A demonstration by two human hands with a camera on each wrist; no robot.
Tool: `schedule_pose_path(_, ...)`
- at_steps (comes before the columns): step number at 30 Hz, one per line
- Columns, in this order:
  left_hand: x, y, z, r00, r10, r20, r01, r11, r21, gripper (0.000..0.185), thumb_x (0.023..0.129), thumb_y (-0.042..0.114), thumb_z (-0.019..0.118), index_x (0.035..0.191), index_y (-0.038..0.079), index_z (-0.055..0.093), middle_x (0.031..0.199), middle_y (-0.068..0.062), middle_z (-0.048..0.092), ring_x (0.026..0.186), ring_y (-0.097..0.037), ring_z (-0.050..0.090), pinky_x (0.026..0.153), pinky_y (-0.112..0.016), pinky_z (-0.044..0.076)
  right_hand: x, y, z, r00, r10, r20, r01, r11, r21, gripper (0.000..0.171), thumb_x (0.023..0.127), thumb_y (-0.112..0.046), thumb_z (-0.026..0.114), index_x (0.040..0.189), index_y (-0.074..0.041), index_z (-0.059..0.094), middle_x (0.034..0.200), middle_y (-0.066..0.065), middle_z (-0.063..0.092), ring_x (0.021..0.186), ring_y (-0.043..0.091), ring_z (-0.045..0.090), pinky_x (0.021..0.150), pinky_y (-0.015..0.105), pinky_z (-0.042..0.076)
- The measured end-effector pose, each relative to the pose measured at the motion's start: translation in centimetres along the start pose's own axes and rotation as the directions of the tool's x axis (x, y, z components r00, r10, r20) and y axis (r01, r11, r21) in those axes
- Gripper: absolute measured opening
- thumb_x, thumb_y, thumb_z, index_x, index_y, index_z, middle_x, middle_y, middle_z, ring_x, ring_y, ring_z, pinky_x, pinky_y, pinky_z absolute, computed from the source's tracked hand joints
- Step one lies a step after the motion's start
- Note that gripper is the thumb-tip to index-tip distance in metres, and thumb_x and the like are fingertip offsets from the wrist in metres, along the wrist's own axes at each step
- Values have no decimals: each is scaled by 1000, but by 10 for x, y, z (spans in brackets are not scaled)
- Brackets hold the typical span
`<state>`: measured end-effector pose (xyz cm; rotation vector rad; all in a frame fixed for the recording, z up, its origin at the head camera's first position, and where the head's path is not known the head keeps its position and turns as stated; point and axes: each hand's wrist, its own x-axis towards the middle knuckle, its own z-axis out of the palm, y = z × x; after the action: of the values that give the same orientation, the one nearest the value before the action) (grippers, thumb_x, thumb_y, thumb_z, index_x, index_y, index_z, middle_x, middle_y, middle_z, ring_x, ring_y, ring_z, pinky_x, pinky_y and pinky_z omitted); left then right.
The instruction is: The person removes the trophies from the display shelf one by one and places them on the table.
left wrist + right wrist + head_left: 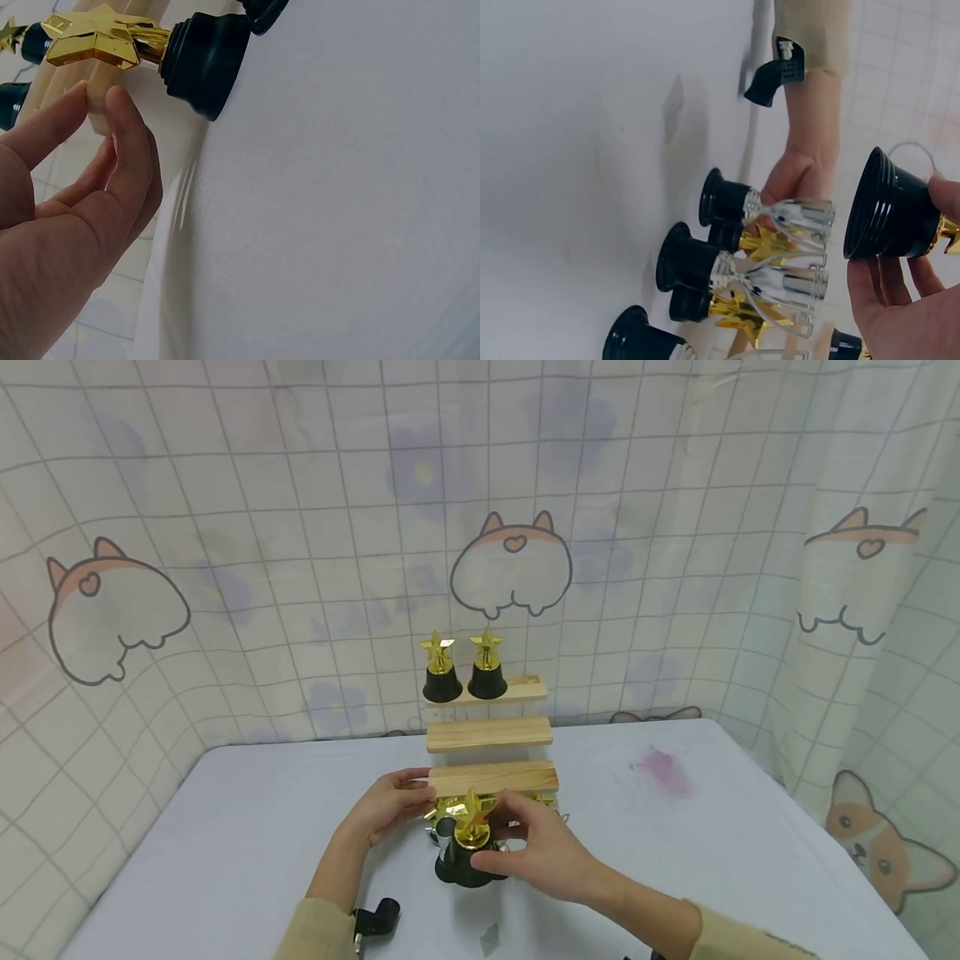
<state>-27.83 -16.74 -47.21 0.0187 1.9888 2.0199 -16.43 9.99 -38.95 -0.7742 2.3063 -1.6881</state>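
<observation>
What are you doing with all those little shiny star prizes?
A person sits at a white table with a heap of small trophies, gold stars and silver cups on black bases. Their right hand grips one gold star trophy by its black base. The left hand rests open at the bottom step of a wooden stepped shelf. Two gold star trophies stand on the top step; the middle step is bare.
</observation>
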Motion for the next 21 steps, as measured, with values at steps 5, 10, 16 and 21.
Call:
schedule_pose_path(5,0,1,0,1000,-1,2,1,1000,-2,54,97,1,69,145,-10,47,125,-24,63,100,-23,69,91,-34,59,-4,3,7,999,25,23,-26,999,24,37,90,-22,82,115,-5,62,111,5,65,105,22,66,99,46,55)
schedule_pose_path(10,1,1,0,1000,-4,-9,4,1000,6,54,96,3,70,144,-9,48,124,-23,64,100,-23,69,90,-34,60,-7,7,17,996,62,71,-66,996,59,37,90,-20,82,118,-6,62,112,5,65,106,23,68,97,45,57)
schedule_pose_path(16,2,-2,0,1000,-8,-20,8,1000,8,54,96,3,71,144,-8,49,123,-23,64,99,-23,69,90,-35,60,-7,15,30,991,79,104,-88,993,84,41,87,-16,83,121,-8,62,112,1,65,106,20,67,95,33,57)
schedule_pose_path(21,3,-2,0,999,-10,-32,10,1000,-1,53,96,3,71,143,-7,50,123,-22,64,100,-23,70,90,-36,60,-8,25,38,992,89,90,-96,993,72,40,85,-15,84,118,-9,63,109,-1,65,101,16,67,92,29,58)
